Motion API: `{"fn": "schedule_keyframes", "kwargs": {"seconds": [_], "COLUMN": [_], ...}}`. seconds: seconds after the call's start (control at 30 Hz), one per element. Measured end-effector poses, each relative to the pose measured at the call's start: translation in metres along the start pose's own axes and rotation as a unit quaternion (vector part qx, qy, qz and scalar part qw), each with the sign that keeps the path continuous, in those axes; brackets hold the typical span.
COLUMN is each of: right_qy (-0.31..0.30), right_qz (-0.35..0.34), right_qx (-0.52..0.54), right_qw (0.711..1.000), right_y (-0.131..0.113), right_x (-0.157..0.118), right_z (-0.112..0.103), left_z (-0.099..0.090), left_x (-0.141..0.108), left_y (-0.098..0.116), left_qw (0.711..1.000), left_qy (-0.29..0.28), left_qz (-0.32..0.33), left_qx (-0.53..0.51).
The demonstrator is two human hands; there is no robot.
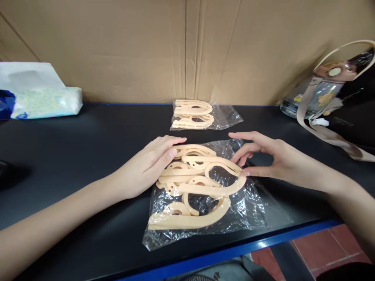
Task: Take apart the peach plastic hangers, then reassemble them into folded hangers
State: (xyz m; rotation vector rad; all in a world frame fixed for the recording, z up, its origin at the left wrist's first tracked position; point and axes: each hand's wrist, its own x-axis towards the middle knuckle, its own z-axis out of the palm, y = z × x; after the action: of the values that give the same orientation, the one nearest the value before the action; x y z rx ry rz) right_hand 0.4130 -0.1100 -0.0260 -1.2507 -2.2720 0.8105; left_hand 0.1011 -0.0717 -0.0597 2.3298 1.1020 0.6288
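A clear plastic bag (249, 210) lies near the table's front edge, with several beige pieces inside that look like folding clothes hangers (205, 189). My left hand (149, 166) rests along the bag's left side, fingers stretched out and close to the hanger ends. At the curved ends on the right, my right hand (263, 156) touches the bag with its thumb and bent fingers. Its index finger points out over the bag's far edge, and the fingers are apart. Farther back lies a second clear bag (225, 117) holding similar beige hangers (193, 113).
The black table (96, 144) has a blue front edge and meets a cardboard wall (117, 50) behind. A tissue pack (48, 103) is at back left. On the right stand a clear bottle (325, 89) with a strap and a black bag (351, 117). A dark object sits at far left.
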Motion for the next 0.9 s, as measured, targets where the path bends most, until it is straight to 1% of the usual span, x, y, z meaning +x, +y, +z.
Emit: {"fn": "schedule_keyframes", "kwargs": {"seconds": [0.07, 0.23, 0.33, 0.53, 0.6, 0.73, 0.8, 0.9], "right_qy": [-0.004, -0.052, -0.048, -0.038, -0.027, 0.028, 0.049, 0.063], "right_qz": [0.009, 0.002, -0.005, -0.037, -0.05, -0.071, -0.089, -0.111], "right_qx": [0.017, 0.037, 0.038, 0.073, 0.06, 0.041, 0.038, 0.022], "right_qw": [1.0, 0.998, 0.998, 0.996, 0.997, 0.996, 0.994, 0.992], "right_y": [0.0, 0.001, 0.001, 0.004, 0.004, 0.004, 0.004, 0.004], "right_x": [0.0, -0.003, -0.002, 0.001, 0.002, 0.002, 0.002, 0.002], "right_z": [0.002, -0.002, 0.001, 0.018, 0.023, 0.027, 0.029, 0.033], "left_z": [0.001, 0.001, 0.001, -0.001, -0.005, -0.015, -0.018, -0.017], "left_x": [0.0, 0.0, 0.0, -0.001, -0.003, -0.008, -0.011, -0.013], "left_y": [0.002, 0.001, 0.001, 0.001, 0.002, 0.008, 0.013, 0.019], "left_qw": [1.0, 1.0, 1.0, 1.0, 0.999, 0.988, 0.984, 0.982], "left_qy": [-0.002, 0.001, -0.005, -0.015, -0.028, -0.083, -0.096, -0.101], "left_qz": [0.005, 0.007, 0.008, 0.005, 0.034, 0.131, 0.139, 0.125], "left_qx": [0.005, 0.001, 0.003, 0.002, 0.003, 0.027, 0.06, 0.102]}}
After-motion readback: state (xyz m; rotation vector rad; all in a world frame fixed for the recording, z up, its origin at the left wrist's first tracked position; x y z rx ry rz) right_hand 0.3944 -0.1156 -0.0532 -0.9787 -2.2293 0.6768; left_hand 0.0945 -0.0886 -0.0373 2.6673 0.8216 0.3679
